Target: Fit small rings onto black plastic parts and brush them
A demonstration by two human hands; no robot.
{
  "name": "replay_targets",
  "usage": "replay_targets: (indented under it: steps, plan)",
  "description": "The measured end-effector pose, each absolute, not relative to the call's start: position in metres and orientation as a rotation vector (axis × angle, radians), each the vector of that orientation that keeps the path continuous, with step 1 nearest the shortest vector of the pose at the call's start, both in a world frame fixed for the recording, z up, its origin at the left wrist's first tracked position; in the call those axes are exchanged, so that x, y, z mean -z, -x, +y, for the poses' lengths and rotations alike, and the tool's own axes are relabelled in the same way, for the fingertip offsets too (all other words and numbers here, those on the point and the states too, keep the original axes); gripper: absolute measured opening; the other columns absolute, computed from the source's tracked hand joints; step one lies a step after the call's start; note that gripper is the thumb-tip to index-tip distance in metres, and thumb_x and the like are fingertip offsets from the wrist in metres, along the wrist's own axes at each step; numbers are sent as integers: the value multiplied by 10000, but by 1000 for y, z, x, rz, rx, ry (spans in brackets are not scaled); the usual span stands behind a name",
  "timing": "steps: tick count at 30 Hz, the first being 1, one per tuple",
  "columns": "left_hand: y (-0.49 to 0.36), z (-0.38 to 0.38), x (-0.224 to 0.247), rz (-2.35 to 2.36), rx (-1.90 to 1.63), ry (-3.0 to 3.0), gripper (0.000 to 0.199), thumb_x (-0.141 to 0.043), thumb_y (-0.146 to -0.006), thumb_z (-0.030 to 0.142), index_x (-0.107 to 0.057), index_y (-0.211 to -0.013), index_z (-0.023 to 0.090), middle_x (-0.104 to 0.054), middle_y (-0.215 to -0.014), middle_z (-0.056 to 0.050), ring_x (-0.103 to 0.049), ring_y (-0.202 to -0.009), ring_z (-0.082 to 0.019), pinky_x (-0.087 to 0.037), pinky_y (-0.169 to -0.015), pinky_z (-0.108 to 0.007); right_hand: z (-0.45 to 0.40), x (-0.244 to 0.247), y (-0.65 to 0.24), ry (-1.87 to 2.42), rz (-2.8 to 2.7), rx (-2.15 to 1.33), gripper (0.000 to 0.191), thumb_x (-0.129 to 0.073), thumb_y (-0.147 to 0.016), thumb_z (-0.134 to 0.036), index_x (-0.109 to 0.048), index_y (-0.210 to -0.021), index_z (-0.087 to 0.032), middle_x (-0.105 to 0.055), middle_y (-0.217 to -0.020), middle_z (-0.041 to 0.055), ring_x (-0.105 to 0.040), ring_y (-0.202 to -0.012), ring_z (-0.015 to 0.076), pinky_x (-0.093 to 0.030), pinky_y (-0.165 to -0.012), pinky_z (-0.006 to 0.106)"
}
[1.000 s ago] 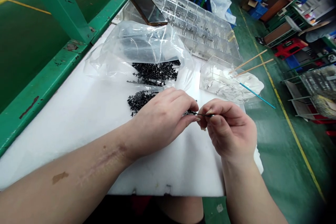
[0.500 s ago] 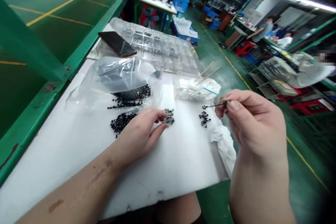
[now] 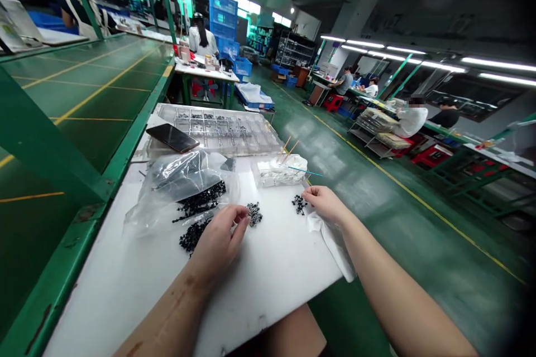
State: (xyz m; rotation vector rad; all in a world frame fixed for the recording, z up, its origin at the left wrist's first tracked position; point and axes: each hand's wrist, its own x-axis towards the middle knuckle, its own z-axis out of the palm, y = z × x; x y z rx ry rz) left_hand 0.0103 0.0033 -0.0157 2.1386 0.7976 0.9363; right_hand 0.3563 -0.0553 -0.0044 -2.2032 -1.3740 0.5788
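Black moulded parts (image 3: pixel 254 215) in four heaps on the desk, both hands open

Factory hall, green floor (image 3: pixel 419 245) with yellow lines, a co-worker (image 3: pixel 412 121) at a bench well off. White-topped desk (image 3: pixel 125 290) with green steel edge. Far end: clear compartment tray (image 3: pixel 213 131) with small dark parts, smartphone (image 3: pixel 172 138) on its near corner. Right of that, clear box (image 3: pixel 268 174) of white cloth, with two wooden sticks (image 3: pixel 288 148) and a thin blue stick (image 3: pixel 305 171) poking out. Clear plastic bag (image 3: pixel 180 192) lies open at left. Parts: one heap at the bag mouth, one just below it, two small heaps further right. Left hand (image 3: pixel 220 240) loosely curled beside the middle heap, nothing visible in it. Right hand (image 3: pixel 324 203) open, fingertips just beside the rightmost heap, nothing visible in it, wrist above a white cloth (image 3: pixel 330 245).
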Motion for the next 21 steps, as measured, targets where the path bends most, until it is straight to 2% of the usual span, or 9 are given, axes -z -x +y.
replay_targets:
  steps: [3,6,9,11,15,17,21]
  plan:
    - [-12,7,24,803,-957,-2103,185,-535,-1077,317,-677,-1067,198,-724,-940,-72,-678,-846,-242,-552,-736,-350,-60,6,-369,2290,-1339,-497,326,-683,-1031,-485,-700,-1019,-160,-701,-931,16,-666,-786,151,-588,-755,328]
    - [-12,10,29,796,-961,-2068,215,-536,-1075,354,-687,-1060,201,-722,-929,-66,-671,-836,-241,-538,-733,-341,-81,3,-377,2344,-1287,-353,313,-666,-1043,-470,-706,-1126,-171,-725,-1078,55,-697,-933,188,-604,-878,394]
    - [-12,12,30,797,-967,-2029,243,-531,-1073,387,-689,-1062,203,-728,-933,-68,-668,-831,-243,-530,-736,-340,-116,11,-368,2369,-1257,-241,263,-663,-1032,-415,-708,-1122,-172,-731,-1076,63,-692,-960,205,-570,-934,418]
    - [-12,13,30,799,-966,-2004,260,-529,-1071,405,-692,-1058,203,-733,-926,-70,-670,-825,-247,-528,-721,-336,-138,25,-352,2364,-1276,-183,186,-677,-974,-321,-732,-1092,-188,-746,-1099,93,-680,-1020,235,-523,-988,406]
    - [-10,14,31,781,-970,-1983,293,-541,-1059,446,-711,-1013,211,-747,-894,-64,-685,-786,-246,-533,-683,-323,-159,58,-320,2362,-1198,12,243,-567,-958,-280,-737,-1108,-191,-727,-1213,144,-626,-1185,322,-445,-1072,457]
    - [-10,14,30,765,-983,-1987,319,-545,-1053,471,-721,-977,216,-748,-858,-54,-692,-759,-242,-548,-690,-322,-160,68,-313,2350,-1120,100,282,-492,-965,-247,-719,-1120,-183,-722,-1174,157,-623,-1173,336,-439,-1062,478]
    - [-10,14,29,751,-1021,-1986,370,-564,-1030,528,-730,-916,218,-759,-818,-51,-721,-729,-245,-580,-690,-320,-157,75,-315,2280,-1073,153,258,-478,-927,-206,-710,-1039,-200,-721,-1035,128,-667,-1038,304,-481,-971,428]
